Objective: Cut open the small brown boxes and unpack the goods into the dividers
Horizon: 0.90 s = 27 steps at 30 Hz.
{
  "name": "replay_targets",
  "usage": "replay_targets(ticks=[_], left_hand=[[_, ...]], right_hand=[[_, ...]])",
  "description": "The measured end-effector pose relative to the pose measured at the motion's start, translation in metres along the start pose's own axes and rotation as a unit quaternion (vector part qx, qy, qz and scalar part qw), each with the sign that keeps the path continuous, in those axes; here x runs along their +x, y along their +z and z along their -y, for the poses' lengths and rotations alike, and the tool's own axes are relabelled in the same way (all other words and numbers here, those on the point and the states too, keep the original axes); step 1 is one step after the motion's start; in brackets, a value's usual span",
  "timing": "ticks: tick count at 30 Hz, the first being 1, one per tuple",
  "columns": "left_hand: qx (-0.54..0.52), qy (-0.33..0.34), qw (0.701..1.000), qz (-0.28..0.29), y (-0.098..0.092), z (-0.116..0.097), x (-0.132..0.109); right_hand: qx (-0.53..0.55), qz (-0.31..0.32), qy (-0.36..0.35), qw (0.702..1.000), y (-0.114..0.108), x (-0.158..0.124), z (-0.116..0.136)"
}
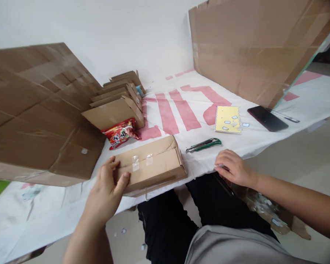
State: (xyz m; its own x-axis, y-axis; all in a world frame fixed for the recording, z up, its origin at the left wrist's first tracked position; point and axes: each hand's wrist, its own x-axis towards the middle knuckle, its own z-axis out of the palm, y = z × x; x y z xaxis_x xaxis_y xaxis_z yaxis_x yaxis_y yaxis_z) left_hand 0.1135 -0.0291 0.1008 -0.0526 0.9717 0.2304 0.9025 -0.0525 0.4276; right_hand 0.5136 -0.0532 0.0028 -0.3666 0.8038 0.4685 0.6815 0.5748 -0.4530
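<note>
A closed brown cardboard box with two clear tape strips on top lies at the near edge of the white and pink table cover. My left hand grips its left end, thumb on top and fingers round the side. My right hand rests at the table's near edge, fingers curled and pinching something small that I cannot make out. A green utility knife lies just beyond my right hand. A red snack packet lies behind the box.
A row of folded cardboard boxes stands behind the packet. Large cardboard sheets stand at the left and back right. A yellow sticker sheet, a dark phone and a pen lie at right.
</note>
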Motion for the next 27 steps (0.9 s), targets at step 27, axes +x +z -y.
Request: replay_targets(ticks=[27], left_hand=[[-0.189, -0.036, 0.981, 0.012, 0.003, -0.005, -0.002]], right_hand=[[-0.135, -0.045, -0.29, 0.946, 0.009, 0.192, 0.112]])
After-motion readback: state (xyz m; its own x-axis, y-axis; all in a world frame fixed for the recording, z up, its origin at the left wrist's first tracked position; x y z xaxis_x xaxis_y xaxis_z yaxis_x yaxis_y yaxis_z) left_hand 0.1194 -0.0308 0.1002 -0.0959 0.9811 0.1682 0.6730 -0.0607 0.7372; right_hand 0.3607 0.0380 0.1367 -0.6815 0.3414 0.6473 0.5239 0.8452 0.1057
